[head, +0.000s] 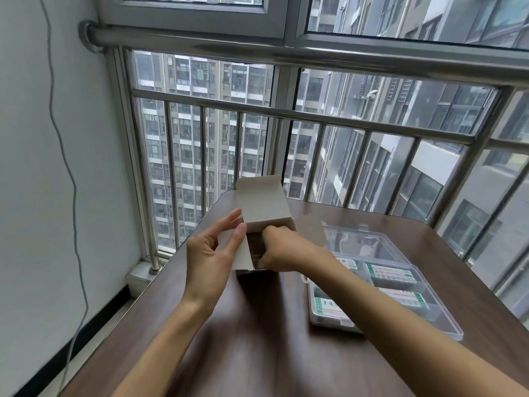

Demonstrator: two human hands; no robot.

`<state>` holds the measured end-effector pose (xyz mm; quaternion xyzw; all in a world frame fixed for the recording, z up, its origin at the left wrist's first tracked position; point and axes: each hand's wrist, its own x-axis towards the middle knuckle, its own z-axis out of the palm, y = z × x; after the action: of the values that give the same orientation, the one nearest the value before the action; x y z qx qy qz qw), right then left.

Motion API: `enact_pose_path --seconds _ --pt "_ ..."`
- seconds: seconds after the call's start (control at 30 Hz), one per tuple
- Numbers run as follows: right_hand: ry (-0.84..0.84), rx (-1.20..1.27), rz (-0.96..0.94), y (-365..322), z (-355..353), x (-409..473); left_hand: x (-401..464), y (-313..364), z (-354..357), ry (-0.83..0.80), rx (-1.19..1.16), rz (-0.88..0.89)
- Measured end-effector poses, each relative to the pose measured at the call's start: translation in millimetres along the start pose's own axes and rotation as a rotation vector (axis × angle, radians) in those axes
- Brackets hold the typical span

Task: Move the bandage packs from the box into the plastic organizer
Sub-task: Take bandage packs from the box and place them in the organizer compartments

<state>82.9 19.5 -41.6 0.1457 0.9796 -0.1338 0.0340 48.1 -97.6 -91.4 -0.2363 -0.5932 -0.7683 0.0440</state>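
A small cardboard box (pixel 264 206) stands on the dark wooden table (pixel 257 339) with its top and side flaps folded out. My left hand (pixel 213 255) holds the box's left flap and side. My right hand (pixel 282 250) has its fingers down inside the box's opening; what they touch is hidden. To the right lies the clear plastic organizer (pixel 440 316) with its lid open, and white-and-green bandage packs (pixel 390 273) lie in several of its compartments.
The table's far edge sits close to a steel balcony railing (pixel 315 116) and windows. A white wall with a hanging cable (pixel 76 196) rises to the left. Bare tabletop lies in front of the box, between my forearms.
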Motion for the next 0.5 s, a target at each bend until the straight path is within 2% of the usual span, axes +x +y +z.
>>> enact_pose_path --seconds 0.3,0.5 --pt "0.033 -0.031 -0.054 -1 -6 -1 -1 4 0 -0.030 -0.030 -0.019" --pt "0.192 -0.165 -0.180 2 -28 -10 4 6 -5 -0.113 -0.185 -0.207"
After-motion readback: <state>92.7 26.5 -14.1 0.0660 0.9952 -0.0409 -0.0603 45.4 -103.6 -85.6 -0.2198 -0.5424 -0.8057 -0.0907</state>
